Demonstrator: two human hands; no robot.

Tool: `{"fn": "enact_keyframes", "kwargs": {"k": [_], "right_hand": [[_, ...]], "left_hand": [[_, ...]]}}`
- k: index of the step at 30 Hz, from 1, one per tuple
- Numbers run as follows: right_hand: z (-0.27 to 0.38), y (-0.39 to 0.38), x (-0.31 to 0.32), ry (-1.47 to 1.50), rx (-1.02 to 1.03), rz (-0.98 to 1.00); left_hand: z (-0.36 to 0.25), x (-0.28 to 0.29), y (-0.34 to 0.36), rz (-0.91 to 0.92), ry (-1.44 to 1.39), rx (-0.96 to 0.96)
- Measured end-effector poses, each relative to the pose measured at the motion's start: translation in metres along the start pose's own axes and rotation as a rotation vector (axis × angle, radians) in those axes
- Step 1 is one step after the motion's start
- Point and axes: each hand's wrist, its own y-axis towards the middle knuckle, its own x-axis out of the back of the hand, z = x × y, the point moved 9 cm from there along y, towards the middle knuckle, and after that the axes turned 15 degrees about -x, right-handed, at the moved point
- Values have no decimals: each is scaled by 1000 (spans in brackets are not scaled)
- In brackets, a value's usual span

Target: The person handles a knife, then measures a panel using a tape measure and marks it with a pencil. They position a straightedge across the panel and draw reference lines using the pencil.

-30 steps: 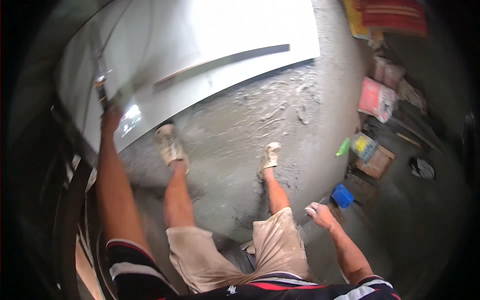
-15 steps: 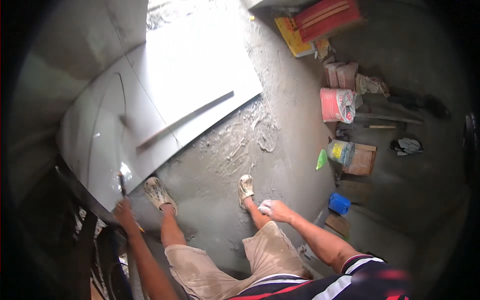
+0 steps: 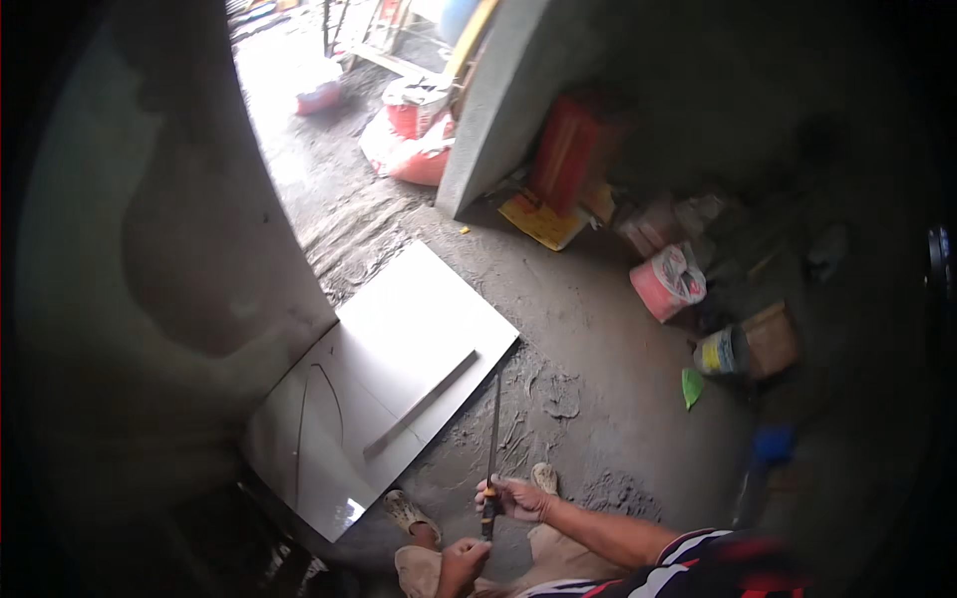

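Low in the view, my left hand point(image 3: 465, 558) grips the lower end of a long, thin-bladed tool point(image 3: 494, 439) with a yellow-and-black handle. My right hand point(image 3: 513, 498) has its fingers round the same handle higher up, and the blade points away from me. Left of it a glossy white panel point(image 3: 389, 299) lies on the grey floor, marked with thin dark lines, one curved. A narrow straight strip point(image 3: 421, 403) rests across the panel. My feet in beige clogs point(image 3: 407, 513) are just below the panel's edge.
A doorway beside a concrete wall point(image 3: 478, 120) opens onto bright rough ground with red sacks point(image 3: 409, 145). Along the right lie red and yellow boards point(image 3: 558, 159), a pink-and-white sack point(image 3: 663, 289), a bucket point(image 3: 720, 354), cardboard point(image 3: 773, 334), a green scrap point(image 3: 692, 389) and a blue container point(image 3: 774, 444).
The view has swung up toward the doorway. My left hand has moved rightward off the panel with the tool, and my right hand, earlier apart from it, has taken hold of it.
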Motion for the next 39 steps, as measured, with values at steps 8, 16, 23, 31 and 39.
{"fn": "enact_keyframes", "kwargs": {"k": [8,16,23,31,39], "right_hand": [[81,-177,49,-82,292,-152],[115,-399,199,12,541,-231],[136,-585,203,-660,1143,-798],[116,-668,159,-1022,1113,-1025],[109,-692,102,-1216,1051,-1208]], "left_hand": [[-76,-172,59,61,-374,318],[-210,-296,160,-45,-89,41],[-291,-471,171,89,-243,39],[-313,-546,149,489,-56,-26],[-346,-530,146,482,-487,25]]}}
